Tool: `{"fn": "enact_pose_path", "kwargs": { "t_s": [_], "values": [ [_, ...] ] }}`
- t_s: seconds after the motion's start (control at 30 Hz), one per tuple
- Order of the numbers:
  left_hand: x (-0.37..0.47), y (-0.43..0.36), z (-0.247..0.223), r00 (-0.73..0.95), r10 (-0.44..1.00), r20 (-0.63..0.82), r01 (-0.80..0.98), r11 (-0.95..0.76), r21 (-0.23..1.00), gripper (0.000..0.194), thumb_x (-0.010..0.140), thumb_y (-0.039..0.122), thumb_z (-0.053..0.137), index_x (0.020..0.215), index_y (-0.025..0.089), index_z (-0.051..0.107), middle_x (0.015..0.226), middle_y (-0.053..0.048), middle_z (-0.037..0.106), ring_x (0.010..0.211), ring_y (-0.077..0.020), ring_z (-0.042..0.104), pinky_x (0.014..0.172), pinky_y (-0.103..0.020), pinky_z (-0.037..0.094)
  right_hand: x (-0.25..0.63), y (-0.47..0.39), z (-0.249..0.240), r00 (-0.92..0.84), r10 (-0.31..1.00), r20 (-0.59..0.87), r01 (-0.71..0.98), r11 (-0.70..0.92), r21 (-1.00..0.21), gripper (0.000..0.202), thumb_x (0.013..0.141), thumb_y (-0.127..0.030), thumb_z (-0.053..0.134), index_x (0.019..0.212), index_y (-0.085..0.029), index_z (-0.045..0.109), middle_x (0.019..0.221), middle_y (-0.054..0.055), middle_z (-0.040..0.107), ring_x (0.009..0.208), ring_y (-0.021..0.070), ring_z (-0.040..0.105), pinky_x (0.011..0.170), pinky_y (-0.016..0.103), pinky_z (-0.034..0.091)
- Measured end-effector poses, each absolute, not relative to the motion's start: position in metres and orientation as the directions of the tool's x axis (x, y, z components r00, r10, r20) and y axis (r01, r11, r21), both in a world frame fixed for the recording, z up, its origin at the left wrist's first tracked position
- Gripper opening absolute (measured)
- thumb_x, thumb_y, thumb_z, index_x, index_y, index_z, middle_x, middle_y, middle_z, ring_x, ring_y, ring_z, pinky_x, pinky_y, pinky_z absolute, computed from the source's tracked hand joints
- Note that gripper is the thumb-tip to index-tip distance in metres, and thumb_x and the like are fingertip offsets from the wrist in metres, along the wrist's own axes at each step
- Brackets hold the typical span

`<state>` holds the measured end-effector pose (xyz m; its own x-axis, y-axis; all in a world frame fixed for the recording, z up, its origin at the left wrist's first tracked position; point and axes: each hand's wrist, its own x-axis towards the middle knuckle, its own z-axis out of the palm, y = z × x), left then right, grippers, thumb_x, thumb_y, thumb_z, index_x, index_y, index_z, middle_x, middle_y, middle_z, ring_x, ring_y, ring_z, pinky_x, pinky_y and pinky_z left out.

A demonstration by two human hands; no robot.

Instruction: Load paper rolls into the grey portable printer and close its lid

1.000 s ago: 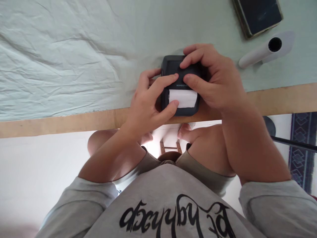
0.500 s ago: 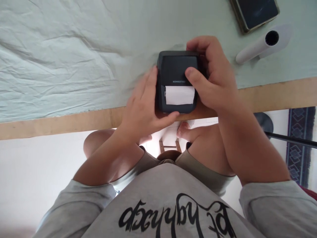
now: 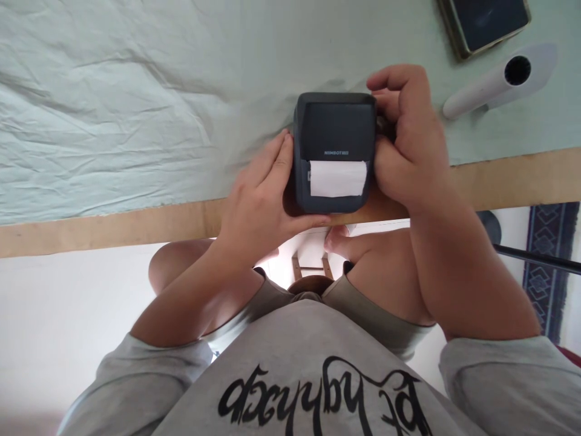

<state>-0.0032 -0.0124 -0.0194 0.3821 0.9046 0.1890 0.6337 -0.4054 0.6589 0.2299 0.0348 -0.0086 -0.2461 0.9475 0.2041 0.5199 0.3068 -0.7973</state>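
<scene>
A dark label printer (image 3: 338,130) with NIIMBOT lettering is at the table's near edge, its top facing me. A white paper strip (image 3: 338,179) sticks out of its slot and lies over the front part. My left hand (image 3: 263,188) grips the printer's left side, fingers along the wall and thumb across the near edge. At the right side is my right hand (image 3: 411,133), its thumb bent against the wall and its fingers curled by the far right corner. Some of its fingertips are hidden behind the printer's side.
A white paper roll (image 3: 485,88) with a dark hollow core lies to the right, its loose end spread out. Beyond it is a phone-like dark device (image 3: 490,21) in a case. Wrinkled pale green cloth (image 3: 136,103) covers the table, with a wooden front edge (image 3: 109,227).
My right thumb has come off the printer's top and now sits at its right side. The printer appears slightly further right and turned a little. My left hand stays on it.
</scene>
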Motion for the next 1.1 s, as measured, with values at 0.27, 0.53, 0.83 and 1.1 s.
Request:
{"fn": "enact_pose_path", "kwargs": {
  "t_s": [0.27,0.53,0.83,1.1],
  "values": [
    [-0.001,-0.0103,-0.0173,0.379,0.91,0.169,0.641,-0.39,0.662,0.102,0.067,0.074,0.079,0.15,0.031,0.039,0.154,-0.013,0.046,0.145,-0.0397,0.043,0.119,-0.055,0.039,0.2295,0.0331,-0.0089,-0.242,0.949,0.203,0.495,0.301,-0.815,0.056,0.077,-0.005,0.051,0.124,-0.034,0.043,0.107,-0.004,0.073,0.098,0.0213,0.067,0.097,0.042,0.05],
    [0.006,-0.0117,-0.0145,0.362,0.908,0.211,0.682,-0.412,0.604,0.096,0.073,0.075,0.074,0.148,0.029,0.035,0.143,-0.016,0.053,0.134,-0.0384,0.053,0.106,-0.057,0.048,0.2306,0.0325,-0.0117,-0.241,0.948,0.209,0.51,0.307,-0.804,0.059,0.077,-0.002,0.046,0.127,-0.033,0.043,0.107,-0.004,0.071,0.097,0.0216,0.066,0.094,0.042,0.049],
    [0.0036,-0.0128,-0.0183,0.378,0.906,0.191,0.693,-0.414,0.59,0.101,0.075,0.078,0.07,0.152,0.029,0.027,0.146,-0.016,0.047,0.138,-0.0416,0.046,0.105,-0.06,0.047,0.2296,0.0332,-0.0098,-0.228,0.946,0.231,0.522,0.319,-0.791,0.06,0.074,-0.001,0.05,0.123,-0.034,0.044,0.103,-0.004,0.072,0.092,0.0223,0.067,0.09,0.041,0.049],
    [0.0048,-0.0139,-0.0168,0.396,0.887,0.237,0.691,-0.458,0.559,0.103,0.079,0.072,0.071,0.155,0.026,0.019,0.147,-0.019,0.041,0.137,-0.0412,0.046,0.104,-0.058,0.049,0.2296,0.0322,-0.0093,-0.229,0.945,0.232,0.535,0.322,-0.781,0.062,0.072,0.001,0.047,0.124,-0.033,0.044,0.102,-0.004,0.072,0.091,0.0204,0.067,0.09,0.039,0.049]
  ]
}}
